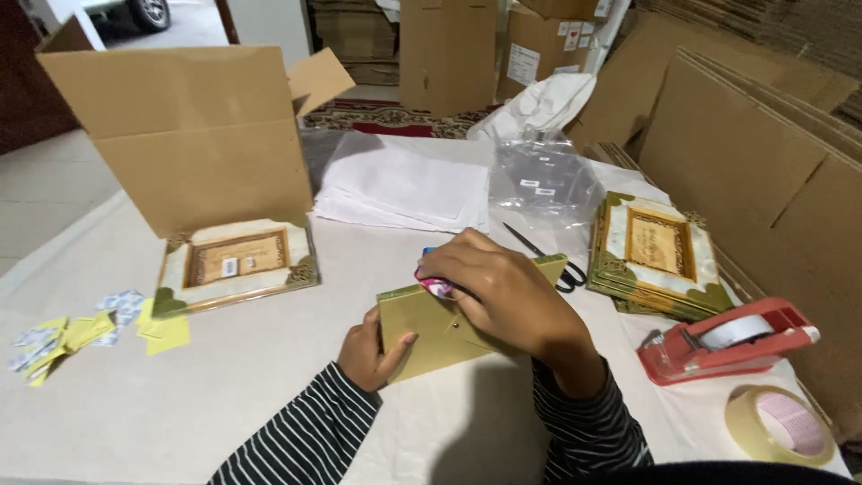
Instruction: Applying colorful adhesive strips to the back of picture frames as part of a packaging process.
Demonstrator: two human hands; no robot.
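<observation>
Meanwhile, left hand (pixel 370 352) pinches the gold frame back (pixel 449 325) edge; right hand (pixel 498 292) curls closed around a small pink tool (pixel 435 286)

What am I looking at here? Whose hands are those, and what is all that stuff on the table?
There is just one picture, taken by a camera worn on a person's head, so you look down as that person does. The two hands in striped sleeves belong to them.

The left hand grips the edge of a flat gold-green board, probably the back of a picture frame. The right hand lies on top of it, with something small, pink and blue under the fingers. I cannot tell what that is.

Around them on the white table: a framed picture beside an open cardboard box, a stack of similar frames, black scissors, a red tape dispenser, a tape roll, yellow paper scraps and a pile of white sheets.
</observation>
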